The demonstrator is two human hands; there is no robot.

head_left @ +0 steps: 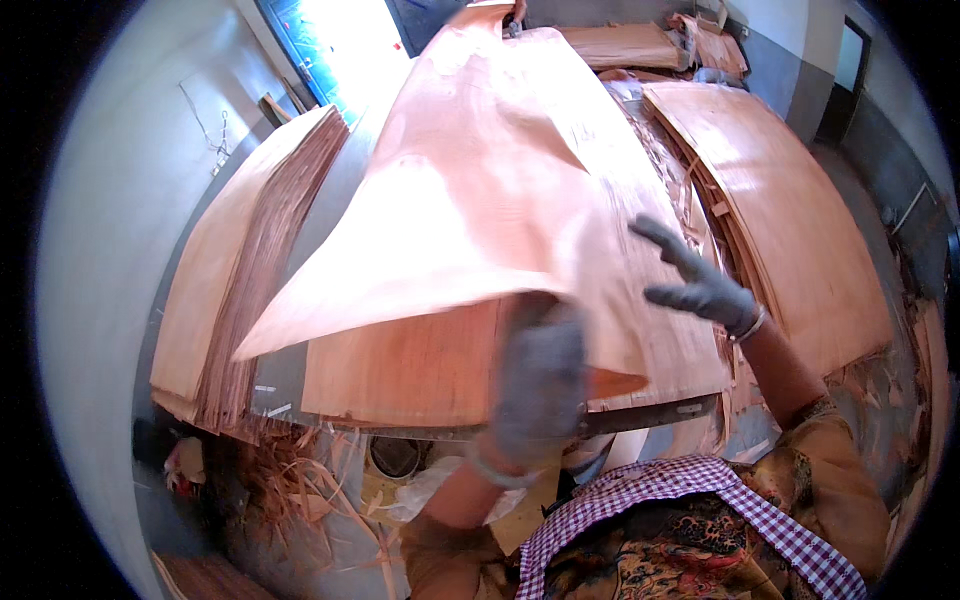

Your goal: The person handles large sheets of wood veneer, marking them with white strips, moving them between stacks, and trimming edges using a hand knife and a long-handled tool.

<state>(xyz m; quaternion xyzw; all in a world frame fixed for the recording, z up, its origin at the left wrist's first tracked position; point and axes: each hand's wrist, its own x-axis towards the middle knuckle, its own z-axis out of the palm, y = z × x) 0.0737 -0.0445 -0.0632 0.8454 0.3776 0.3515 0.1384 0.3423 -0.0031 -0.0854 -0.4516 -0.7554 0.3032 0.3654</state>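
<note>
Two gloved hands are showing. The left hand is blurring at the near edge of one large veneer sheet; its fingers are too smeared and hidden to read, so whether it is gripping that edge I cannot tell. The right hand is holding nothing visible, keeping its fingers wide apart over the right side of the work pile. Each hand is wearing one gray glove, with one band circling each wrist.

The sheet is lying over this pile and running lengthwise away from the person, its near edge arching up off the wood below and its left corner jutting out past the pile. Its far end is curling upward.

Farther out, three more stacks are standing: one left stack, its layered edges showing, one right stack and one far stack. Loose wood strips, too many to count, are littering the floor at lower left, near one round dark container. Beyond the left stack, one bright doorway is glaring.
</note>
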